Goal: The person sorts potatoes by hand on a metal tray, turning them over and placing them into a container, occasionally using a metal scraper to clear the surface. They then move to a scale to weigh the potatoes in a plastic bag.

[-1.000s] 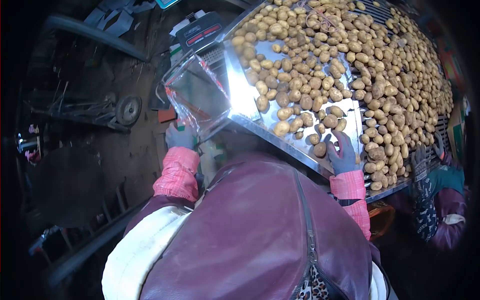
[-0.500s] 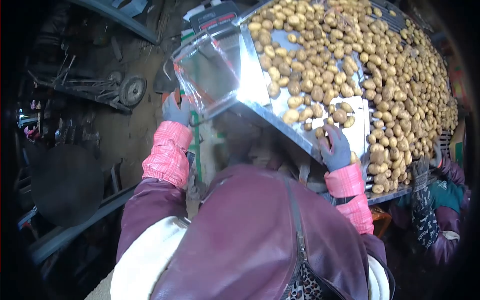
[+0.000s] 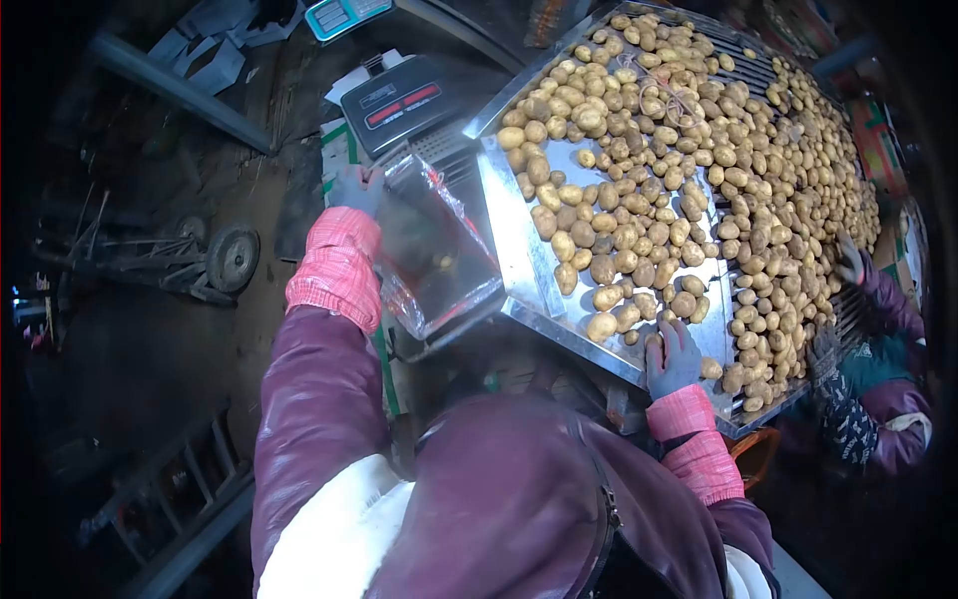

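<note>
My left hand [image 3: 357, 190], in a grey glove, has its fingers closed over the far-left edge of a clear plastic bag [image 3: 407, 307]. The bag is spread open over a frame beside the metal sorting table [image 3: 517, 250]. A blurred yellowish spot shows inside it. My right hand [image 3: 675, 357], also gloved, rests near the table's front rim with fingers apart and bent. Its fingertips touch the nearest potatoes [image 3: 627, 317], and I see none gripped in it. Many more potatoes [image 3: 778, 230] cover the table.
Past the bag stands a weighing scale [image 3: 394, 105] with a red display. Another scale [image 3: 344, 14] is at the top. A wheeled cart [image 3: 232, 258] sits on the left floor. At the far right, another person's gloved hand [image 3: 850, 262] touches the potatoes.
My left hand has moved away from me along the bag's edge. The view has shifted, bringing the scale fully into sight. My right hand stays at the table's front rim.
</note>
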The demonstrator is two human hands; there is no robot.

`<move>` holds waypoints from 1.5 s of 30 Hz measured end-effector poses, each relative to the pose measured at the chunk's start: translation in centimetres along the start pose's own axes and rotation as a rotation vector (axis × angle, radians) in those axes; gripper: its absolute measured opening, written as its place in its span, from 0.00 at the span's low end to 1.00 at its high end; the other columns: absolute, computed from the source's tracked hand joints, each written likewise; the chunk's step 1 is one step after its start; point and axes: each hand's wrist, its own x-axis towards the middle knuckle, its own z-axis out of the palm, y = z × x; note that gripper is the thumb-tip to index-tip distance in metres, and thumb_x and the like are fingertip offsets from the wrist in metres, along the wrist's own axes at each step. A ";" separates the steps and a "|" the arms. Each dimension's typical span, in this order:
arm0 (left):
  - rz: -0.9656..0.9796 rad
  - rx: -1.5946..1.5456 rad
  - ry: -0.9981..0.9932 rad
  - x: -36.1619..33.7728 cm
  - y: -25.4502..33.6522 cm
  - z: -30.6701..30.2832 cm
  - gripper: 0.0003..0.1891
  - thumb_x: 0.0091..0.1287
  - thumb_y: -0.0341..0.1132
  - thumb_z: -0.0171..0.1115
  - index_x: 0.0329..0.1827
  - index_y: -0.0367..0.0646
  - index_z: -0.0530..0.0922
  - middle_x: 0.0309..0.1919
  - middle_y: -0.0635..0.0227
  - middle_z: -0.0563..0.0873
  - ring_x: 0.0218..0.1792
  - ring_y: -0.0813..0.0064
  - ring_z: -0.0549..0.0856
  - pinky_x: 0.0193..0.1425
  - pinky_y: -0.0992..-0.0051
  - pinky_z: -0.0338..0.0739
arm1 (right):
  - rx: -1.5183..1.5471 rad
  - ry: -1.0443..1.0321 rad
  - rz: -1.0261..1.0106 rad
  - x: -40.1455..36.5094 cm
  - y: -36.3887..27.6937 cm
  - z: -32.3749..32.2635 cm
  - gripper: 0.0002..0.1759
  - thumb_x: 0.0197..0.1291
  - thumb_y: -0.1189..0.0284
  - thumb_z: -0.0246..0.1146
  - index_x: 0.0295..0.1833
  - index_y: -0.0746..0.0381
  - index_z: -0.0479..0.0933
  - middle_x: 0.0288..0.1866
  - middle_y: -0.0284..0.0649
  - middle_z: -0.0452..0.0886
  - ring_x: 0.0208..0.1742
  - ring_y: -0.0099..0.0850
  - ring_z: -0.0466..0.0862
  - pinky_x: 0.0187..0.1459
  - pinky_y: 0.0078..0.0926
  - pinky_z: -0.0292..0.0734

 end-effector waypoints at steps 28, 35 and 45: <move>0.199 -0.063 -0.254 7.4 11.6 4.8 0.21 0.71 0.48 0.58 0.65 0.55 0.75 0.59 0.67 0.82 0.63 0.68 0.78 0.72 0.53 0.61 | 0.025 0.031 -0.027 0.9 -0.1 -0.6 0.19 0.52 0.70 0.67 0.51 0.59 0.79 0.56 0.53 0.79 0.48 0.54 0.82 0.46 0.48 0.77; 0.520 -0.070 0.016 1.0 7.7 6.6 0.36 0.67 0.46 0.60 0.77 0.45 0.62 0.72 0.47 0.68 0.75 0.45 0.63 0.79 0.46 0.48 | 0.065 0.055 -0.060 1.6 -0.7 -1.2 0.18 0.51 0.71 0.67 0.49 0.60 0.78 0.51 0.52 0.79 0.46 0.52 0.82 0.43 0.45 0.78; 0.634 -0.227 -0.364 -19.7 11.6 -2.9 0.27 0.59 0.39 0.65 0.61 0.40 0.72 0.44 0.53 0.80 0.49 0.50 0.78 0.58 0.52 0.71 | 0.110 -0.049 0.027 0.7 -0.5 -1.2 0.21 0.56 0.70 0.68 0.56 0.61 0.78 0.59 0.52 0.77 0.56 0.54 0.80 0.54 0.45 0.77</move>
